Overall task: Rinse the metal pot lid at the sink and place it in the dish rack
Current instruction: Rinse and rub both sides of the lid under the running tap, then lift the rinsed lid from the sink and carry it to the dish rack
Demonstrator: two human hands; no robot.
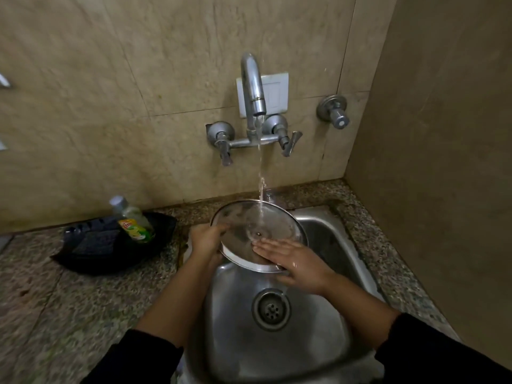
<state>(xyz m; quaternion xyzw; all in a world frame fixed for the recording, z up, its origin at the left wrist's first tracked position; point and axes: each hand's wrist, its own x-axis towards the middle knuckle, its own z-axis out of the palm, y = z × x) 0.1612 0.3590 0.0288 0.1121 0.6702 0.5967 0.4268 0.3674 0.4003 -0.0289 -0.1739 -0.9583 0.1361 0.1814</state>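
The round metal pot lid point(249, 223) is held tilted over the steel sink point(318, 322), its inner side facing me. Water runs from the wall tap point(253, 87) onto the lid near its middle. My left hand point(206, 241) grips the lid's left rim. My right hand point(291, 259) lies flat with fingers spread on the lid's lower right part, touching its surface. No dish rack is in sight.
A black tray point(91, 253) on the speckled stone counter left of the sink holds a soap bottle point(133, 220). A separate valve point(333, 110) sticks out of the wall at the right. The drain point(271, 309) lies below the lid. A side wall closes in on the right.
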